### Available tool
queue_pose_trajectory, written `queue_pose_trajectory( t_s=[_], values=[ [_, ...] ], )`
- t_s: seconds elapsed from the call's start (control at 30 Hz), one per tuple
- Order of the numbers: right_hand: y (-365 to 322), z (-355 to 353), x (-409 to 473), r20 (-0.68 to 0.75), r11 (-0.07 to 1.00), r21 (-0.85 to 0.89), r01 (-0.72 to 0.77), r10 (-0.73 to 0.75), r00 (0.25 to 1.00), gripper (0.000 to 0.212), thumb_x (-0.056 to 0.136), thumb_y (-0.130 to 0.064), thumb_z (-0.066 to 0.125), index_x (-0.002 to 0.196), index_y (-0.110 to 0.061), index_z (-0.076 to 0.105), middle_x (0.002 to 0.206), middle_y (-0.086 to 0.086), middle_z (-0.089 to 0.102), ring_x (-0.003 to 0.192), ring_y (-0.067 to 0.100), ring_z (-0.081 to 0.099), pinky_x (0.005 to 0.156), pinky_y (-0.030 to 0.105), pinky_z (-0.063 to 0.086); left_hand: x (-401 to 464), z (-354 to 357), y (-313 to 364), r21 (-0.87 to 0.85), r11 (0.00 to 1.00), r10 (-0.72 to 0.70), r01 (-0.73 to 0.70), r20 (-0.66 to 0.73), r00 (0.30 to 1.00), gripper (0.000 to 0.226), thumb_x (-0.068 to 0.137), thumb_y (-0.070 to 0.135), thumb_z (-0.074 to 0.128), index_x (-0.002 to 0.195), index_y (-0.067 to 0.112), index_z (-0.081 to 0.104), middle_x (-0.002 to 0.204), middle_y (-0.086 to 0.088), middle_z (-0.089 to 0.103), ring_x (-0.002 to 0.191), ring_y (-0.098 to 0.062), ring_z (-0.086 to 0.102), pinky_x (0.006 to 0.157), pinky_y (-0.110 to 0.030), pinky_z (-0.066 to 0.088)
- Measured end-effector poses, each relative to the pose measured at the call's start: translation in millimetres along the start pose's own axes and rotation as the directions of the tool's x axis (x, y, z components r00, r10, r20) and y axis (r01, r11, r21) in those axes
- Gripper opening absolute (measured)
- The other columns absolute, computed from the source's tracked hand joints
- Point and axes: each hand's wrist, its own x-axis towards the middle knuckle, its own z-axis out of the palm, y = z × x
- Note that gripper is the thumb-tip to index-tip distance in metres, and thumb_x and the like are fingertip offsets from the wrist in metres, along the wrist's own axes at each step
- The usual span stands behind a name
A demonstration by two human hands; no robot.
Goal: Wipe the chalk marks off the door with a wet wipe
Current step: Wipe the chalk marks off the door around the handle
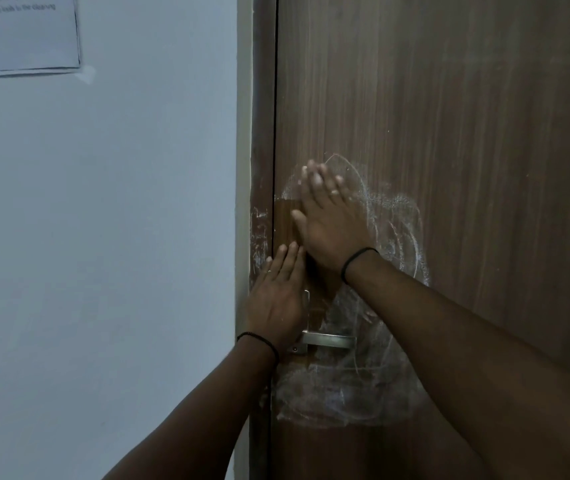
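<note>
The right hand [328,220] lies flat against the brown door [467,133], with its fingers [314,178] stretched out, close together and pointing up and a little to the left. I cannot see a wet wipe; if there is one, it is hidden under this palm, so I cannot tell if the hand presses on it. The left hand [278,296] is lower and more to the left, also flat with its fingers together, lying across the edge of the door and the door frame [259,140], just above the metal handle [328,340]. It holds nothing that I can see and seems to steady the door. The chalk marks [390,237] make a big cloudy patch of white loops. The patch runs from beside the fingertips of the right hand down past the handle to a wide smear lower on the door, so its long axis is nearly vertical. A clean dark strip of wood shows just left of the right hand, which I judge to be already wiped. From the right hand, most of the chalk lies to the right and below, and this hand is the nearer one, so the next stroke probably must go right and downward. Some smaller white scratches are also on the frame, beside the left hand. I judge that only a small part of the task is done.
</note>
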Motion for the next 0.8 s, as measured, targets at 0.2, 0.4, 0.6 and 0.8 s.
queue_pose_trajectory(
  t_s=[0.2, 0.4, 0.6, 0.8],
  values=[
    [-9.4, 4.7, -14.6, 0.125, 0.955, 0.001, 0.296, -0.294, 0.948, 0.061, 0.105, -0.044, 0.016, 0.158, -0.015, 0.005, 0.166, 0.0, 0.0, 0.153, 0.013, -0.003, 0.125, 0.037, -0.002, -2.3, 3.2, -1.6, -0.082, 0.997, 0.014, -0.016, -0.031, 0.999, 0.062, 0.099, 0.02, 0.042, 0.156, 0.014, 0.016, 0.164, -0.004, 0.01, 0.152, -0.018, 0.002, 0.122, -0.039, 0.018],
    [7.2, -11.2, 1.1, 0.007, 0.999, 0.002, -0.042, 0.042, 0.999, 0.063, 0.104, -0.043, 0.013, 0.157, -0.009, 0.002, 0.166, 0.007, -0.001, 0.153, 0.02, -0.004, 0.125, 0.04, -0.004, -2.5, 6.9, 0.2, -0.015, 1.0, -0.025, 0.025, 0.025, 0.999, 0.065, 0.101, 0.022, 0.034, 0.155, 0.019, -0.003, 0.16, 0.005, -0.012, 0.147, -0.011, -0.017, 0.123, -0.035, 0.003],
    [-18.9, -7.2, 5.8, 0.1, 0.989, 0.009, 0.15, -0.151, 0.984, 0.065, 0.104, -0.047, 0.013, 0.158, -0.012, 0.001, 0.166, 0.002, -0.004, 0.153, 0.016, -0.007, 0.124, 0.039, -0.005, 2.4, -4.8, 2.0, -0.003, 1.0, -0.005, 0.005, 0.015, 1.0, 0.062, 0.098, 0.017, 0.036, 0.156, 0.021, 0.014, 0.164, 0.002, 0.008, 0.151, -0.016, 0.001, 0.122, -0.038, 0.013],
    [11.2, -25.0, 20.1, 0.052, 1.0, -0.017, -0.009, 0.01, 0.999, 0.067, 0.104, -0.05, 0.011, 0.157, -0.011, -0.005, 0.165, 0.006, -0.007, 0.153, 0.02, -0.007, 0.124, 0.041, -0.005, 2.2, -4.5, 4.9, 0.036, 0.998, -0.053, 0.051, 0.065, 0.996, 0.064, 0.101, 0.02, 0.035, 0.156, 0.018, 0.004, 0.164, 0.0, -0.003, 0.151, -0.016, -0.008, 0.123, -0.035, 0.005]
  ],
)
